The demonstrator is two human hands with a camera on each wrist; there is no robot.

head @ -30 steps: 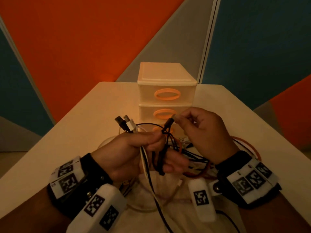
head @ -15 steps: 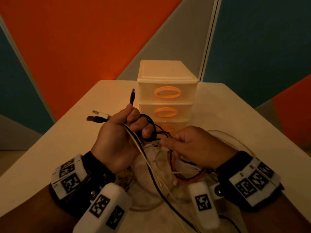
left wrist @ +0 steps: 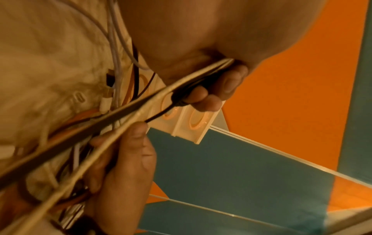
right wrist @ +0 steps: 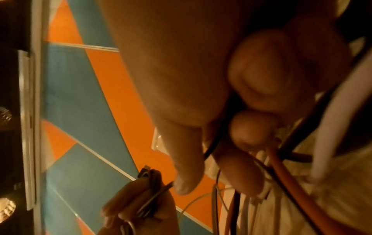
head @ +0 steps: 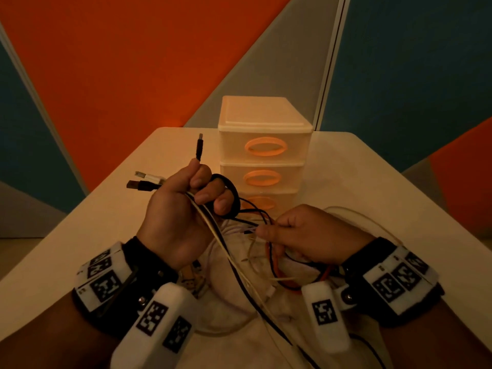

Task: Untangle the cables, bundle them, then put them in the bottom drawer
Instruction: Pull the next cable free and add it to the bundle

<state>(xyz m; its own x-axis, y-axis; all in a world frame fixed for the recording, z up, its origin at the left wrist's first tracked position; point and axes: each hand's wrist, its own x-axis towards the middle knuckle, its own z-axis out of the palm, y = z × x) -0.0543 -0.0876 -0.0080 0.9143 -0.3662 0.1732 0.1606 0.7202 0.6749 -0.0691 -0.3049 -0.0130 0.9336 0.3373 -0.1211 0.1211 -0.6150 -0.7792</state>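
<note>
The left hand (head: 183,209) is still gripping the cables (head: 226,251); the right hand (head: 306,235) keeps pinching a strand. Only the left wrist view is showing fingertips (left wrist: 229,82).

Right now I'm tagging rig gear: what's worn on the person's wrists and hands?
Each wrist carries a black band with white blocks printed with black square markers, left, right. A white rounded pod bearing similar markers hangs below each. Both hands are bare.
</note>
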